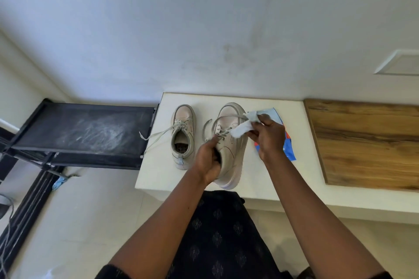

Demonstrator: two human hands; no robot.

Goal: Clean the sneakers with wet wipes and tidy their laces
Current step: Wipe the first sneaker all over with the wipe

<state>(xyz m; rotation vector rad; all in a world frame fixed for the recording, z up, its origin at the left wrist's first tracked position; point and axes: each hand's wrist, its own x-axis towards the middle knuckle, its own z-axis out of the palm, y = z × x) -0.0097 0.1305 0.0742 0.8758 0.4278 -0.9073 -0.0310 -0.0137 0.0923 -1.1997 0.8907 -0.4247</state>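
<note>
Beige sneaker getting its lace wiped

Smooth, leathery and thick-soled, the tilted sneaker [229, 156] is sitting at the front of the white desk [158, 165]. The left grip [207, 158] is clasping its collar, fingers curling into the opening. The right grip [268, 136] is pinching a crumpled white wet wipe [240, 129] around a flat grey lace [229, 118]. A flat blue wipe packet [289, 145] is lying under that hand, its contents hidden. The second sneaker [183, 136] is standing upright just beside, its dark inside showing and its loose laces [156, 135] trailing over the desk's edge
</note>
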